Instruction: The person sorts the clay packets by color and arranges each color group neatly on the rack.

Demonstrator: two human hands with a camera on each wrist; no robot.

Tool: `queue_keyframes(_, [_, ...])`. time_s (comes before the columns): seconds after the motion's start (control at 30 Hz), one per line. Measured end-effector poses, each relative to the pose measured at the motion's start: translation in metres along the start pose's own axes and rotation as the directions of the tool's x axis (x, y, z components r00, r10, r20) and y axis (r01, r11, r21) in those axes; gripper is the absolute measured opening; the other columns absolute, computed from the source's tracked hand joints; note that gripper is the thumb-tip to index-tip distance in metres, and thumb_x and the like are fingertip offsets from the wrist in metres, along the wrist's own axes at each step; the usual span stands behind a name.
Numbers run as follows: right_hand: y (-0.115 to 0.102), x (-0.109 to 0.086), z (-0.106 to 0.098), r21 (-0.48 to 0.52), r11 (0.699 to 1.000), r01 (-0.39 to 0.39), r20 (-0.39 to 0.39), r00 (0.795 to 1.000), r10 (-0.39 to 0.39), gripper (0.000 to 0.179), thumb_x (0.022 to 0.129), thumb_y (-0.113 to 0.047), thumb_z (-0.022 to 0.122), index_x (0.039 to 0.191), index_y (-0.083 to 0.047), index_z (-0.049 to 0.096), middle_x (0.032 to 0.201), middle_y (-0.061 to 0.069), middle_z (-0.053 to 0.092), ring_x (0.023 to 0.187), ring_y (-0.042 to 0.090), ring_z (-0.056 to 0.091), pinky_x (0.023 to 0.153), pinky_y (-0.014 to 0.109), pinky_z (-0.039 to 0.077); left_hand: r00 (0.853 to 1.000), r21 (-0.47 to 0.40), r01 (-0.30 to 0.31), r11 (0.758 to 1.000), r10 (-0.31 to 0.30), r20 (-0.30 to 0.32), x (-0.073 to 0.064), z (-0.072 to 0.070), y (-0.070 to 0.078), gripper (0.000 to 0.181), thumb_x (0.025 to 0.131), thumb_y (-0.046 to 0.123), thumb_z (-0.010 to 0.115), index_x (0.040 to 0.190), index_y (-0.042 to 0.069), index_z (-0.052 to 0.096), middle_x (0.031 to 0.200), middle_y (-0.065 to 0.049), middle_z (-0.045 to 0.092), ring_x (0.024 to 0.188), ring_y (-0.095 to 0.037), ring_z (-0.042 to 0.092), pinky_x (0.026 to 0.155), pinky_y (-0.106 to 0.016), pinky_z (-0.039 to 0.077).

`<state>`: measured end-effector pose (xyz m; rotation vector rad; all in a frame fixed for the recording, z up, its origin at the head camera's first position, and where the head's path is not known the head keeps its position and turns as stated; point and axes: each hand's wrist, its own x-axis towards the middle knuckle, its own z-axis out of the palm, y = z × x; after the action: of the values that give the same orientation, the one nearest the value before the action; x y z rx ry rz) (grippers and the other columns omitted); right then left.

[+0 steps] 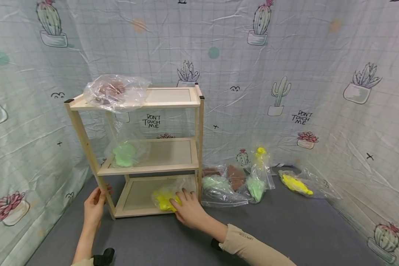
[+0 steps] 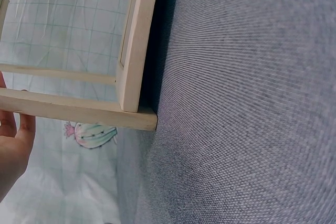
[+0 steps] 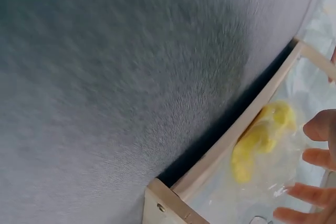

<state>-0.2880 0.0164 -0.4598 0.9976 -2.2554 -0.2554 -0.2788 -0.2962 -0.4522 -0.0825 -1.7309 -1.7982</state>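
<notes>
A light wooden three-tier shelf (image 1: 153, 169) stands on the dark grey surface. My left hand (image 1: 94, 207) grips its front left post (image 2: 68, 109) low down, seen in the left wrist view too. On the bottom tier lies a clear plastic bag with a yellow item (image 1: 163, 196), whose kind I cannot make out. Over this bag is my right hand (image 1: 190, 212), fingers spread and fairly straight. In the right wrist view the fingertips (image 3: 312, 195) are beside the bag, not curled round the yellow item (image 3: 262, 140).
A bagged brown item (image 1: 113, 88) rests on the top tier, a bagged green one (image 1: 124, 154) on the middle tier. Right of the shelf lie several bags with brown and green items (image 1: 217, 183). A bagged yellow item (image 1: 296, 184) lies farther right. Patterned sheeting (image 1: 236, 66) encloses the space.
</notes>
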Motion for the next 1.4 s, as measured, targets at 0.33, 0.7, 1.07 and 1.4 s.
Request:
queue_keyframes(0.33, [-0.002, -0.014, 0.000, 0.148, 0.986, 0.076, 0.153, 0.983, -0.098, 0.048, 0.087, -0.034, 0.055, 0.132, -0.021, 0.041, 0.130, 0.002, 0.046, 0.118, 0.023, 0.045, 0.085, 0.044, 0.042, 1.000, 0.012, 0.018, 1.000, -0.018, -0.007, -0.001, -0.001, 0.002, 0.024, 0.090, 0.010, 0.046, 0.112, 0.003, 0.056, 0.089, 0.018, 0.064, 0.080, 0.006, 0.061, 0.070, -0.008, 0.042])
queue_keyframes(0.7, [-0.006, -0.009, 0.005, 0.151, 0.986, 0.071, 0.246, 0.963, -0.107, 0.050, 0.088, -0.038, 0.052, 0.134, -0.025, 0.038, 0.132, -0.002, 0.045, 0.118, 0.020, 0.046, 0.083, 0.043, 0.042, 0.995, -0.003, -0.092, 0.996, 0.092, 0.037, -0.002, -0.002, -0.001, 0.024, 0.091, 0.012, 0.046, 0.112, 0.008, 0.058, 0.093, 0.017, 0.064, 0.082, 0.006, 0.061, 0.069, -0.008, 0.043])
queue_keyframes(1.07, [-0.035, 0.027, 0.014, 0.210, 0.978, -0.014, 0.362, 0.930, -0.064, 0.047, 0.091, -0.039, 0.046, 0.136, -0.030, 0.035, 0.135, -0.004, 0.042, 0.122, 0.018, 0.042, 0.090, 0.045, 0.042, 1.000, 0.072, 0.020, 0.997, -0.019, -0.020, -0.006, -0.001, 0.003, 0.029, 0.091, 0.012, 0.046, 0.115, -0.002, 0.054, 0.089, 0.019, 0.063, 0.080, 0.007, 0.060, 0.068, -0.008, 0.042])
queue_keyframes(1.4, [-0.071, 0.071, 0.019, 0.160, 0.982, -0.102, 0.422, 0.906, 0.025, 0.047, 0.091, -0.044, 0.042, 0.136, -0.036, 0.031, 0.138, -0.010, 0.036, 0.126, 0.015, 0.037, 0.091, 0.040, 0.040, 1.000, 0.081, -0.016, 0.997, 0.015, 0.015, -0.003, 0.000, 0.004, 0.037, 0.092, 0.013, 0.045, 0.118, -0.013, 0.046, 0.091, 0.019, 0.063, 0.082, 0.007, 0.061, 0.071, -0.007, 0.043])
